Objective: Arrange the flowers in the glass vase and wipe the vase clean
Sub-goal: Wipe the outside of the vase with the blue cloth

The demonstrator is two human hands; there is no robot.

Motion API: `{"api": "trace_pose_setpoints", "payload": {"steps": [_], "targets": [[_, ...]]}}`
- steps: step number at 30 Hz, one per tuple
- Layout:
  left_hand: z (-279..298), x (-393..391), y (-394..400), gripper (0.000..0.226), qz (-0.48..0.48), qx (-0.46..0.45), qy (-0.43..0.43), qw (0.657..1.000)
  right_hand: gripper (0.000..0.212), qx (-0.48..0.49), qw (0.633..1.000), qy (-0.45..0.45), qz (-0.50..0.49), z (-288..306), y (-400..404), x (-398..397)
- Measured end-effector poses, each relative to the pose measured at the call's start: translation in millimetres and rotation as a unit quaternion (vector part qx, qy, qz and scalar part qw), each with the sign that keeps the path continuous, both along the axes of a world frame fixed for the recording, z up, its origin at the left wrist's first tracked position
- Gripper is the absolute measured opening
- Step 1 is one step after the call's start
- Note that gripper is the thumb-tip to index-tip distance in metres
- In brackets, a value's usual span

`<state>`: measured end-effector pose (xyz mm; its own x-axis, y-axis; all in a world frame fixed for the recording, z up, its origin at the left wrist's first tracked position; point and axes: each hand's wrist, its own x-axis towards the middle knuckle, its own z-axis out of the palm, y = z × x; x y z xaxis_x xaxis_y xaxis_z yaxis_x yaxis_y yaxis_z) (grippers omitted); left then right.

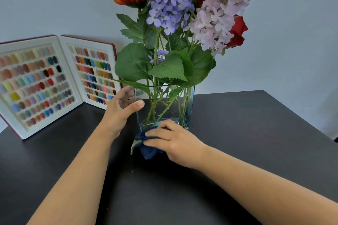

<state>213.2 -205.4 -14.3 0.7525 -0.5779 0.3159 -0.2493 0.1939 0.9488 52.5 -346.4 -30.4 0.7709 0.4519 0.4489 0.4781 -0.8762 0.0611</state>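
The glass vase (164, 107) stands upright on the dark counter (237, 133), a little back from the near edge, with the flowers (182, 14) already in it. It is a clear, square-sided vessel with smooth flat walls and a thick base, so it probably feels heavy for its size, hard and slick, and would chip or crack if it were knocked over. The tall bunch above the rim likely makes it top-heavy. The best hold is around an upper corner or flat wall, which is where the left hand (122, 107) is: fingers behind the left wall, thumb on the front face, half curled and bracing the glass.

The right hand (170, 139) presses a dark blue cloth (148, 148) against the foot of the front wall, fingers spread flat over it. The cloth is soft, limp and crumpled, with a pale edge showing at its lower left, and it trails onto the counter.

The flowers look artificial: an orange bloom, purple and pale pink clusters, red petals, stiff green stems and broad serrated leaves. Two open colour sample boards (54, 82) lean against the wall at left, well apart from the vase.
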Motion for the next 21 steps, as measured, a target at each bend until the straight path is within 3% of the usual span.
{"api": "trace_pose_setpoints", "payload": {"steps": [5, 10, 14, 16, 18, 21], "targets": [[-2.3, 3.5, 0.9, 0.108, -0.012, 0.01, 0.014, 1.0, 0.045, 0.053, 0.987, -0.149, -0.029, 25.6, 3.4, 10.3], [-3.0, 2.3, 1.7, 0.105, -0.001, 0.018, 0.004, 1.0, 0.039, 0.01, 0.998, -0.052, -0.016, -0.1, 7.6, 5.7], [-3.8, 1.8, 0.6, 0.088, 0.017, 0.026, 0.01, 0.999, 0.048, -0.007, 0.998, 0.056, -0.026, -19.0, 6.8, 4.0], [-3.3, 0.1, 0.7, 0.09, 0.016, 0.027, 0.008, 0.999, 0.05, -0.003, 0.997, 0.071, -0.031, -21.5, 9.1, 4.4], [-1.1, -3.0, 2.2, 0.107, 0.012, 0.032, 0.002, 0.999, 0.05, 0.0, 0.996, 0.077, -0.036, -20.6, 9.2, 4.8], [1.2, -4.2, 3.5, 0.098, 0.012, 0.036, -0.001, 0.999, 0.051, 0.007, 0.993, 0.103, -0.052, -17.2, -1.2, 0.1]]}}
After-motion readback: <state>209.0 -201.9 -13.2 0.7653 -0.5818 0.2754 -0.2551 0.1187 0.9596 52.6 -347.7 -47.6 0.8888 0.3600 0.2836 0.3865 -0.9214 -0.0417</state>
